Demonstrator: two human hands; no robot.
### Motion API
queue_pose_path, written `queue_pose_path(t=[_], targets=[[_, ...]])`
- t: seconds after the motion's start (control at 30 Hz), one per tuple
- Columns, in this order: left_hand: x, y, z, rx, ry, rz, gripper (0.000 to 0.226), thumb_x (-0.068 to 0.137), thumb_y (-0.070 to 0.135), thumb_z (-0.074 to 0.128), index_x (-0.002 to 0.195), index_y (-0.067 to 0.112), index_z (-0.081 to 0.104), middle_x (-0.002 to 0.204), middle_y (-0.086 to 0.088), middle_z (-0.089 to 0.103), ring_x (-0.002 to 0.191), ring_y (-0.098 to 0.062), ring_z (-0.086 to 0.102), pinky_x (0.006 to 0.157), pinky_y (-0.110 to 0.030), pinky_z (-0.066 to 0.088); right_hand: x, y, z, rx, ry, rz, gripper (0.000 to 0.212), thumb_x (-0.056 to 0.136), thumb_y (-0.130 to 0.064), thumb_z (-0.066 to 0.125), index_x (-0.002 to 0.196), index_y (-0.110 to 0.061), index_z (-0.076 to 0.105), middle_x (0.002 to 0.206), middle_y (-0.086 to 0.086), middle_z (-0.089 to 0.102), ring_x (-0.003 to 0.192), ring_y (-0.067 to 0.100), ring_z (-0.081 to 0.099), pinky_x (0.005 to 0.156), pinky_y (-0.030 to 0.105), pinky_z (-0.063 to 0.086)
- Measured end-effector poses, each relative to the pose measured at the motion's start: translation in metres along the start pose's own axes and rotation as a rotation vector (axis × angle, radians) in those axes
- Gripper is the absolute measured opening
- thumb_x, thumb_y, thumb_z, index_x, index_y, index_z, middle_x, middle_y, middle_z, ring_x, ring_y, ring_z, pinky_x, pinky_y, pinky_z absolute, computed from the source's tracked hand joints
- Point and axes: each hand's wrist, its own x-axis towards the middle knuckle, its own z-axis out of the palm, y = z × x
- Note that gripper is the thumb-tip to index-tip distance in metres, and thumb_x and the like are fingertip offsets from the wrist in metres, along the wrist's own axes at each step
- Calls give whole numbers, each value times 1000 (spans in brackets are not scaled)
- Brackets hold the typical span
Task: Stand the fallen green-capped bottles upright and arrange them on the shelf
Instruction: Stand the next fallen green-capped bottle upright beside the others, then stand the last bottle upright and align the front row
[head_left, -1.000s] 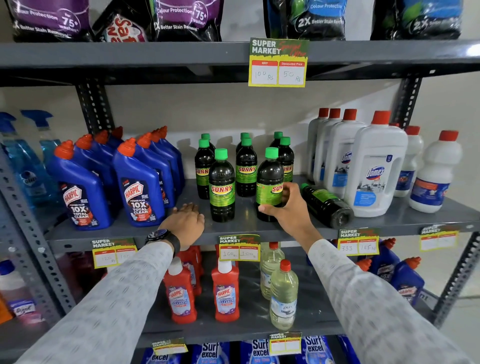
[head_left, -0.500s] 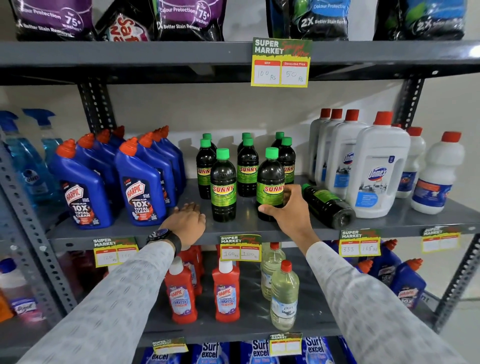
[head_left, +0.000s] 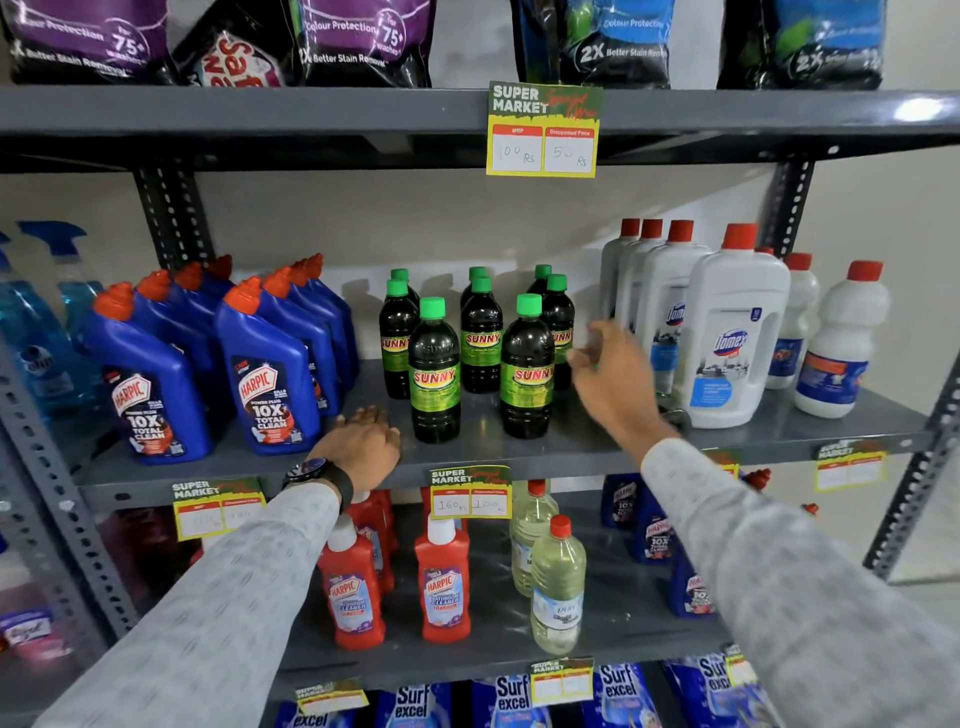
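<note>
Head view, middle shelf (head_left: 519, 457), grey metal. We count eight green-capped bottles (head_left: 526, 366) standing upright at the centre, dark liquid, green "SUNNY" labels: two at the front, the others ranged behind them toward the wall. Of the fallen bottle (head_left: 675, 415) we see only a small dark round end, low on the shelf, behind the right wrist and just beside the big white Domex bottle (head_left: 732, 332); the rest is hidden.

Right hand (head_left: 613, 379): raised above the shelf, between the front right green-capped bottle and the white bottles, blurred. Its fingers (head_left: 579, 358) are loosely spread and hold nothing; we cannot tell whether they touch the bottle beside them.

Left hand (head_left: 363, 447): laid palm down on the shelf's front part, just left of the front left green-capped bottle, fingers flat and close together, gripping nothing. A dark wristwatch (head_left: 317, 475) sits at the cuff of a pale patterned sleeve.

Left of the group: blue Harpic bottles (head_left: 270, 379) with orange caps, in rows. Lower shelf: red Harpic bottles (head_left: 353, 592) and clear bottles with red caps (head_left: 556, 587). Price tags (head_left: 470, 493) hang from the shelf edges.
</note>
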Motion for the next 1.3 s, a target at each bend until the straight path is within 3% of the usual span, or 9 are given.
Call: queue_pose_path(t=[0.13,0.23,0.3,0.4,0.53,0.63,0.77,0.9,1.3], targets=[[0,1,-1,17,5,4,58,105,32,22,156,5,30,167,-14,24,156,-26,22,127,-46,14,28,9,-39,-567,-298,160,38,89,-30,68,115,-4,64,119,19,67,110,40,64,84,40,50],[0,1,-1,31,1,1,57,105,31,23,154,4,32,167,-15,25,155,-26,23,126,-48,15,32,20,-51,-619,-549,312,61,84,-48,75,128,-8,60,129,16,62,123,39,59,93,40,48],[0,2,-1,42,-4,3,57,105,31,21,155,5,32,167,-15,24,156,-26,21,127,-47,14,33,25,-52,-548,-599,378,65,82,-54,76,127,-12,59,120,10,60,119,36,59,92,39,47],[1,1,-1,24,-8,-9,60,105,35,19,157,6,27,168,-13,21,157,-24,19,128,-46,12,30,35,-50,-422,-511,412,66,75,-53,83,117,-7,61,106,11,61,98,33,61,79,36,49],[1,1,-1,12,-2,-11,61,105,36,19,157,6,27,168,-13,22,156,-24,20,128,-46,12,30,41,-49,-185,-351,480,62,73,-55,84,96,-5,58,101,11,64,88,29,64,71,38,55],[2,-1,1,4,6,-10,60,105,36,21,157,6,28,168,-13,23,156,-25,21,127,-46,13,33,34,-47,117,-157,517,65,69,-57,87,98,-3,65,93,9,71,78,23,68,59,30,50],[2,-2,2,-4,6,-10,60,105,36,22,157,7,27,168,-13,22,156,-25,20,127,-45,12,23,25,-34,524,-7,435,43,76,-36,90,105,-13,68,97,-3,74,91,9,68,79,30,51],[3,-3,2,-5,-10,-15,61,105,36,21,158,7,26,169,-13,20,157,-25,18,128,-45,11,3,32,-12,489,75,383,63,72,-32,93,117,-18,51,103,-7,68,97,13,67,87,35,55],[4,-2,1,13,-26,-16,61,105,36,18,159,7,23,169,-12,18,157,-24,16,128,-45,11,-30,46,2,310,80,302,72,74,-39,91,125,-16,45,108,-3,64,95,16,62,84,29,47]])
